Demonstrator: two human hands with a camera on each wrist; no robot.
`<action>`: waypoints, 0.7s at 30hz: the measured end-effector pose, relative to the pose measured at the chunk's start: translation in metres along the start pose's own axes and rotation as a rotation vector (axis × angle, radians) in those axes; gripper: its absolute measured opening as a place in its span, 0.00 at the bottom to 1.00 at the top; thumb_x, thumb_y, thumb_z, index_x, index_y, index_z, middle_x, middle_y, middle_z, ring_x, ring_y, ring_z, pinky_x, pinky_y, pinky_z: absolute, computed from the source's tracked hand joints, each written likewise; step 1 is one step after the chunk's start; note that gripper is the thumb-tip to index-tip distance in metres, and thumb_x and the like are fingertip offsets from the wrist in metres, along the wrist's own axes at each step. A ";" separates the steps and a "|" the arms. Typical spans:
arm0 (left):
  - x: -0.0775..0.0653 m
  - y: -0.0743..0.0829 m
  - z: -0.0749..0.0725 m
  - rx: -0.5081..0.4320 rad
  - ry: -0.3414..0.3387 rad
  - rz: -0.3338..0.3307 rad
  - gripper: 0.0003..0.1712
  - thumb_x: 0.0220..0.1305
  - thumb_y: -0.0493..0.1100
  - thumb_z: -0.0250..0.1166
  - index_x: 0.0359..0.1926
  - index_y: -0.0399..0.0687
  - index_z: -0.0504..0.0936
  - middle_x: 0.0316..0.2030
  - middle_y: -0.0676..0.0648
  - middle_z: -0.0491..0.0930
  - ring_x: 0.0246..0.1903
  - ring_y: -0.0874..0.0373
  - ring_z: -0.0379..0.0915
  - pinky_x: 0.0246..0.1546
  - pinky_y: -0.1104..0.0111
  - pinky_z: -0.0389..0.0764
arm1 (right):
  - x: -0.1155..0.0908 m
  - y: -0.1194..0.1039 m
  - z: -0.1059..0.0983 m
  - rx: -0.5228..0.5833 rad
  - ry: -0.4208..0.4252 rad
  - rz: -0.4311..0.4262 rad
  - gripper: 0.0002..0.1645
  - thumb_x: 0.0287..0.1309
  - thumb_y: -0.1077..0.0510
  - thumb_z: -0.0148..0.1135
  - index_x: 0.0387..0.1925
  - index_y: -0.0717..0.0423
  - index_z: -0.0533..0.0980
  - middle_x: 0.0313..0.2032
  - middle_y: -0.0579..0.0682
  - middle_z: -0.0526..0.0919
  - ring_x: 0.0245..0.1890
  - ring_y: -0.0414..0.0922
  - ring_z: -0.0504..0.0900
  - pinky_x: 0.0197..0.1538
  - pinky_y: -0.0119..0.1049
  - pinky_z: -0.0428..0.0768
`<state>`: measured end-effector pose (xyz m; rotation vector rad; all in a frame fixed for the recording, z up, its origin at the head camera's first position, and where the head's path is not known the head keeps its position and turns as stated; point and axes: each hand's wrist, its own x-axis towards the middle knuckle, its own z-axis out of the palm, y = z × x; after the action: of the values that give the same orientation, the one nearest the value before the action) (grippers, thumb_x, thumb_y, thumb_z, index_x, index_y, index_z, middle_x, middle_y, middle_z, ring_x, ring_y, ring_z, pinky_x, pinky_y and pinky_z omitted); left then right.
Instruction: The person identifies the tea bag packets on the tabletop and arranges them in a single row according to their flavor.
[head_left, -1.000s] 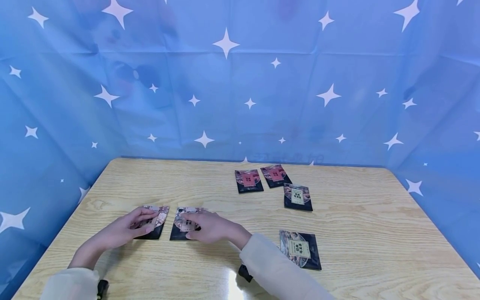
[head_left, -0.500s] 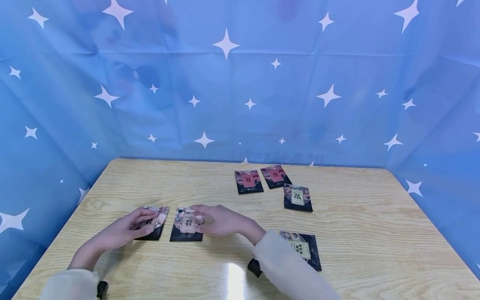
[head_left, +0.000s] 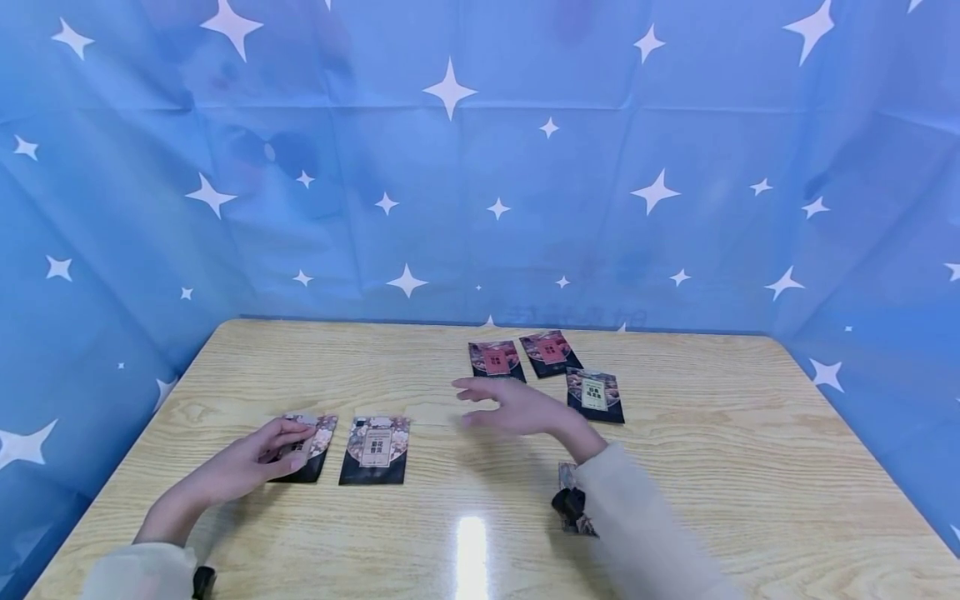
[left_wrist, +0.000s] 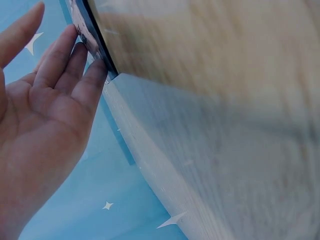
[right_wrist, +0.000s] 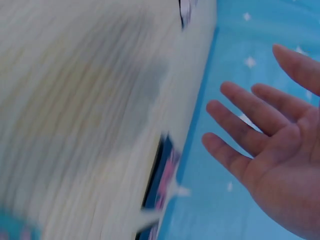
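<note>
At lower left of frame, touching a packet [head_left: 319,444] with left grip [head_left: 253,457] unclosed.
Probably handling light, slick, best edge-held; hovering with right grip [head_left: 516,408] spread.

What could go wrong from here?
The right sleeve hides part of the nearest packet and might drag it.
The left hand touches the left packet; lifting off might skew it.
The right red-label packet and upper pale-label packet lie close together; moving one could nudge the other.
</note>
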<state>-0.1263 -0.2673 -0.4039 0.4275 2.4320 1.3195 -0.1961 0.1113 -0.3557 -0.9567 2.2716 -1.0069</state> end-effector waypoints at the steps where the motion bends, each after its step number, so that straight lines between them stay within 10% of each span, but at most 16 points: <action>1: 0.000 0.000 0.000 -0.002 -0.001 -0.002 0.26 0.66 0.44 0.56 0.59 0.34 0.61 0.61 0.30 0.60 0.60 0.34 0.54 0.51 0.51 0.69 | -0.005 0.003 -0.005 0.004 0.011 0.018 0.34 0.64 0.54 0.53 0.67 0.61 0.55 0.61 0.60 0.66 0.61 0.54 0.65 0.59 0.53 0.63; 21: -0.002 0.002 0.000 0.000 -0.015 0.043 0.25 0.67 0.42 0.55 0.58 0.33 0.60 0.61 0.28 0.59 0.60 0.33 0.54 0.49 0.58 0.72 | -0.093 0.078 -0.067 -0.033 0.215 0.196 0.33 0.65 0.56 0.52 0.65 0.69 0.55 0.61 0.68 0.62 0.61 0.63 0.60 0.57 0.57 0.64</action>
<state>-0.1245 -0.2672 -0.4013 0.4909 2.4229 1.3289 -0.2107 0.2487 -0.3619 -0.6477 2.5069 -1.0310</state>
